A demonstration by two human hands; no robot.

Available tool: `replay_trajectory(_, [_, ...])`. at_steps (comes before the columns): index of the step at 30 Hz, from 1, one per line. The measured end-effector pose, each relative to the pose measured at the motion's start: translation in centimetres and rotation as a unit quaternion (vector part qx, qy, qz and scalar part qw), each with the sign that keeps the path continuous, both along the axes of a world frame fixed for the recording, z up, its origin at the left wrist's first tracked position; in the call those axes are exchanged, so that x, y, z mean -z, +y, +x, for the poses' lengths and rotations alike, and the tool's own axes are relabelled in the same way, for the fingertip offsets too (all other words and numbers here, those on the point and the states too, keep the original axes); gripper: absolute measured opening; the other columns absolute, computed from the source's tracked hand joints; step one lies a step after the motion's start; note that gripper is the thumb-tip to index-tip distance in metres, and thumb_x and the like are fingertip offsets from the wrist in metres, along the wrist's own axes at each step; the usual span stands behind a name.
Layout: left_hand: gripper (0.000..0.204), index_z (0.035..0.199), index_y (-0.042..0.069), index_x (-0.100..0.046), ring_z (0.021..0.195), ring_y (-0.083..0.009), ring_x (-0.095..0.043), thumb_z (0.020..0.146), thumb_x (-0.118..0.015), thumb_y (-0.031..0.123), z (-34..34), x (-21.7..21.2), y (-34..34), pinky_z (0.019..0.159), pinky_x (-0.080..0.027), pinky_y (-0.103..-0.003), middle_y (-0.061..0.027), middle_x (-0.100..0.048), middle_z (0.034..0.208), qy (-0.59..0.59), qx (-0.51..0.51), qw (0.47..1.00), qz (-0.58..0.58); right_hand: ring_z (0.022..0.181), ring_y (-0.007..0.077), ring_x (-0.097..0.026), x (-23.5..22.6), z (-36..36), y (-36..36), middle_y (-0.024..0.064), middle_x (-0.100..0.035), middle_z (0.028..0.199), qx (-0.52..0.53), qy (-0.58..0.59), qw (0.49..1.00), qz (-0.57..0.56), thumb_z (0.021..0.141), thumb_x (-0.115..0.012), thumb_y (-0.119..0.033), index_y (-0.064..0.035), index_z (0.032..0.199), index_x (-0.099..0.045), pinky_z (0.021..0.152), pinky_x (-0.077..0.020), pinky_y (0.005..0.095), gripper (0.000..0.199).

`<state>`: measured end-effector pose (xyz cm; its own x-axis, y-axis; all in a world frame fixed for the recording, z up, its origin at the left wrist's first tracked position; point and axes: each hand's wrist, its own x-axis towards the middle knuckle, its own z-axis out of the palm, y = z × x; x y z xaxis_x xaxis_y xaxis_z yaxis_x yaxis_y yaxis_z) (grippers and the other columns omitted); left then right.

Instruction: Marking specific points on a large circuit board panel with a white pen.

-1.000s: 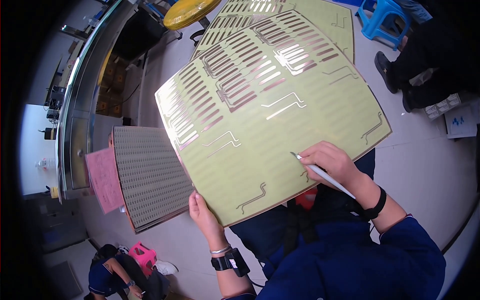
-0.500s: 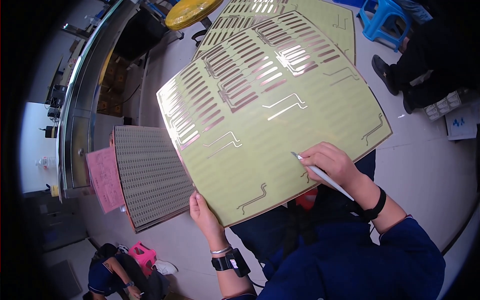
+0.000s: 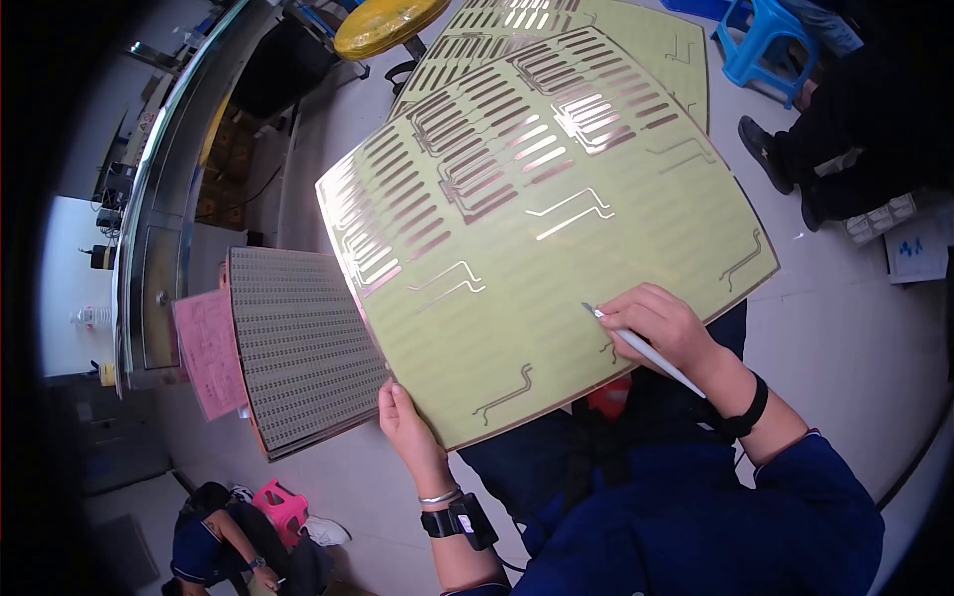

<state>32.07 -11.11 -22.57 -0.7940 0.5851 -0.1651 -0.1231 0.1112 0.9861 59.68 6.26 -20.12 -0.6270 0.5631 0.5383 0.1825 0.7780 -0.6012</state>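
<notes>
A large pale green circuit board panel (image 3: 497,328) with shiny copper traces lies tilted across my lap. My left hand (image 3: 405,422) grips its near left corner, thumb on top and the other fingers hidden beneath. In my right hand (image 3: 661,326) is a craft knife (image 3: 646,351) with a pale slim handle, held like a pen. Its small blade points left over a bare green part of the panel; whether the tip touches the surface I cannot tell. The right hand is just above the panel's near edge.
Behind it is another green panel (image 3: 668,50). To the left stand grey patterned boards (image 3: 298,343) with a pink sheet (image 3: 209,353). Around are a yellow round stool (image 3: 388,25), a blue stool (image 3: 760,55), a pink stool (image 3: 281,512), a seated co-worker (image 3: 224,546) and another person's legs (image 3: 845,139).
The panel appears shifted very slightly in view. Both hands keep their hold and the knife stays almost in place. The co-worker at lower left has moved an arm a little.
</notes>
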Motion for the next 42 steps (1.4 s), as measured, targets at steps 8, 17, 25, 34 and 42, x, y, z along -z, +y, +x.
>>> replay_trajectory(8, [0.025, 0.108, -0.003, -0.055, 0.090, -0.0097, -0.056, 0.100, -0.043, 0.017, -0.1, 0.1, -0.3, 0.081, -0.046, -0.024, -0.0059, -0.062, 0.101, 0.000, -0.002, 1.000, -0.001, 0.087, 0.0303, -0.062, -0.7, -1.9, 0.8, 0.0149, -0.064, 0.094, 0.133, -0.034, 0.990, 0.039, 0.075, -0.066, -0.002, -0.0073, 0.116, -0.061, 0.079, -0.0504, 0.0373, 0.042])
replay_trajectory(17, [0.026, 0.108, -0.004, -0.055, 0.089, -0.0099, -0.056, 0.100, -0.044, 0.018, -0.2, 0.3, -0.4, 0.082, -0.046, -0.025, -0.0061, -0.062, 0.101, -0.003, -0.002, 1.000, 0.003, 0.093, 0.0337, -0.063, -3.3, -4.0, -7.4, 0.0165, -0.067, 0.092, -0.570, -0.202, 0.663, -0.442, 0.094, -0.054, -0.027, -0.0063, 0.111, -0.060, 0.078, -0.0490, 0.0411, 0.027])
replay_trajectory(25, [0.026, 0.103, -0.004, -0.056, 0.086, -0.0085, -0.054, 0.100, -0.042, 0.018, 0.3, 0.0, -0.1, 0.079, -0.045, -0.024, -0.0051, -0.061, 0.096, 0.078, -0.001, 0.995, -0.057, 0.073, 0.0239, -0.062, -2.7, -0.6, 0.7, 0.0110, -0.064, 0.083, -0.099, 0.003, 0.984, -0.147, 0.085, -0.059, -0.011, -0.0021, 0.098, -0.066, 0.068, -0.0504, 0.0333, 0.017])
replay_trajectory(34, [0.024, 0.105, -0.003, -0.053, 0.087, -0.0084, -0.054, 0.101, -0.041, 0.018, 0.0, -0.7, -0.3, 0.080, -0.044, -0.024, -0.0039, -0.060, 0.097, 0.021, -0.001, 0.997, -0.078, 0.076, 0.0231, -0.062, -1.2, -1.6, 2.9, 0.0088, -0.063, 0.085, -0.003, 0.011, 0.993, -0.119, 0.071, -0.068, 0.001, -0.0039, 0.093, -0.063, 0.067, -0.0513, 0.0302, 0.023])
replay_trajectory(42, [0.021, 0.103, 0.001, -0.054, 0.088, -0.0087, -0.055, 0.100, -0.044, 0.020, 0.1, -0.9, -0.1, 0.080, -0.045, -0.024, -0.0034, -0.061, 0.097, -0.052, -0.024, 0.997, -0.042, 0.079, 0.0243, -0.062, -0.3, -1.9, 2.9, 0.0082, -0.063, 0.091, -0.001, -0.012, 0.998, -0.060, 0.068, -0.068, 0.004, -0.0047, 0.092, -0.062, 0.069, -0.0522, 0.0307, 0.027])
